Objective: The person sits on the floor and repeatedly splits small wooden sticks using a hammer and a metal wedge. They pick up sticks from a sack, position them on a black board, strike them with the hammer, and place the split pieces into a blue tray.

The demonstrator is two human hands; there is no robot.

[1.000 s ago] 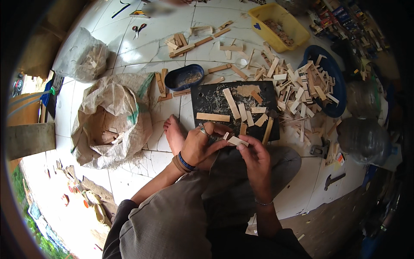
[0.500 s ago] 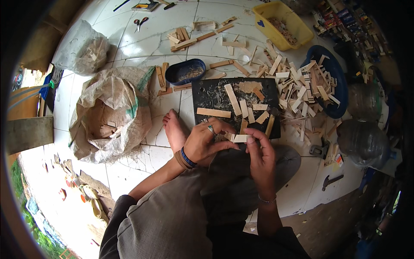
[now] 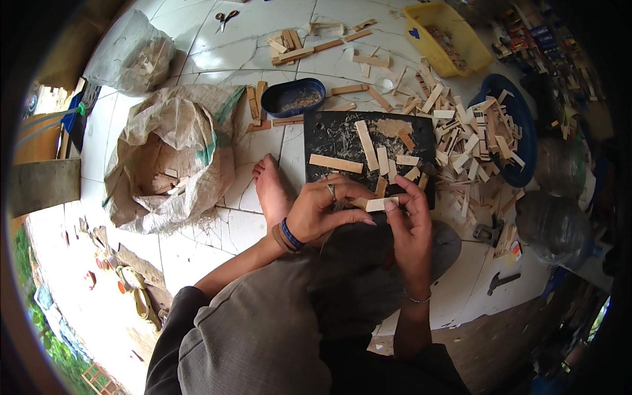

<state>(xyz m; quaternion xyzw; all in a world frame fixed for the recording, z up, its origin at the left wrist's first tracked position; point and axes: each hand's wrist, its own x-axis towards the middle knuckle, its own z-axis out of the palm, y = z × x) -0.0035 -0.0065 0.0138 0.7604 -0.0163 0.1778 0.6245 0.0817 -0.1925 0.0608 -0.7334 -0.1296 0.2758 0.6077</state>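
Note:
A small pale wood piece is held between my hands above the near edge of a black board. My left hand, with a ring and wristbands, is closed on its left end between thumb and fingers. My right hand pinches the right end, thumb on the near face. Another bit of wood may sit behind the left end, but fingers hide it. Loose wooden strips lie on the board among shavings, including a long strip and an upright one.
Right of the board, wood pieces are heaped, spilling from a blue basin. Beyond stand a yellow tub and a blue oval tray. A woven sack stands left; a hammer lies on the tiles at right.
The view has shifted, so the board and floor things sit slightly higher and farther right. Both hands still hold the small wood piece, which is tilted a little differently.

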